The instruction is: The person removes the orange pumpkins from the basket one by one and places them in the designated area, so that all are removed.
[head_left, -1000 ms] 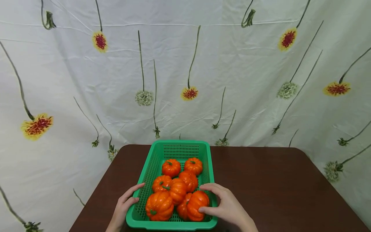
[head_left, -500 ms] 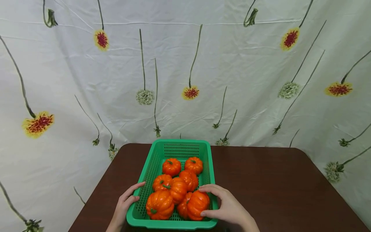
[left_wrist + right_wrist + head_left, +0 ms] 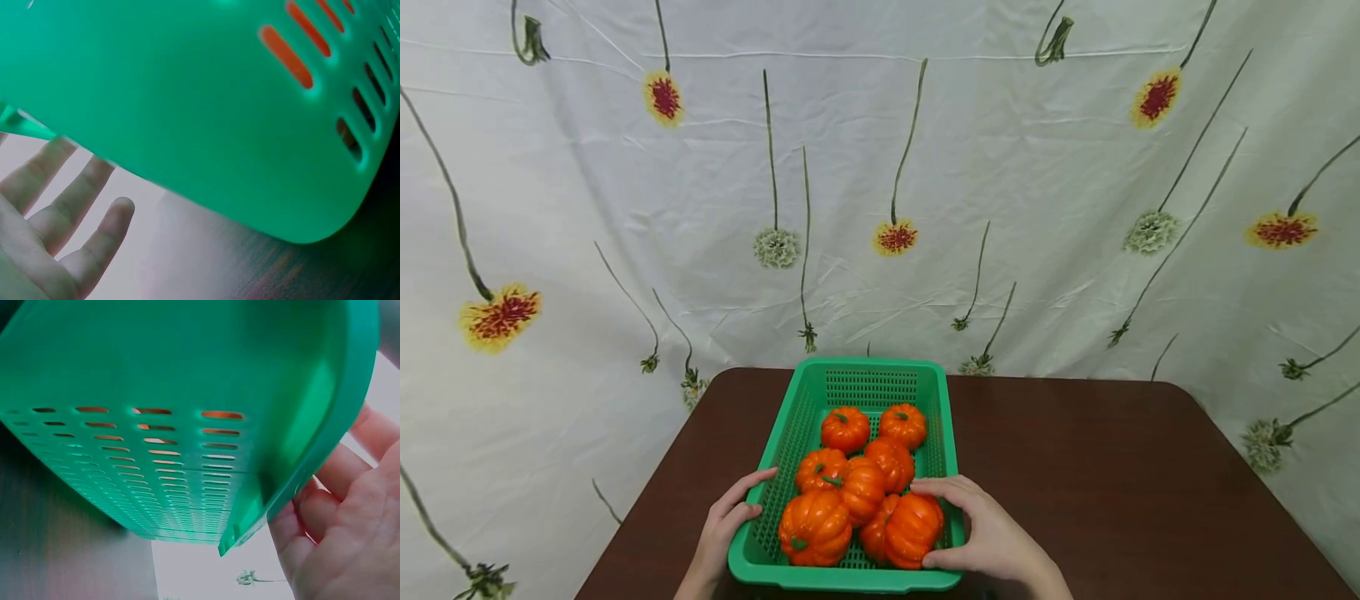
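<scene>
A green plastic basket (image 3: pixel 844 577) stands on the table, holding several small orange pumpkins (image 3: pixel 814 527) with green stems. My left hand (image 3: pixel 718 533) is at the basket's left side, index finger and thumb reaching to the rim. In the left wrist view, its other fingers (image 3: pixel 72 200) extend loosely beside the basket wall (image 3: pixel 156 125). My right hand (image 3: pixel 992 533) has index finger and thumb curved round the front right pumpkin (image 3: pixel 913 532), the thumb low at its edge. In the right wrist view, the right hand's remaining fingers (image 3: pixel 322 509) are curled outside the rim.
The dark brown table (image 3: pixel 1090 483) extends to the right of the basket. Behind its far edge hangs a pale cloth (image 3: pixel 1045 183) printed with flowers. A second pumpkin (image 3: pixel 876 533) lies against the left side of the one at my right hand.
My right thumb has slid down the front right pumpkin toward its lower edge, widening its gap from the index finger. The left hand and the basket stay put; the view tilts slightly.
</scene>
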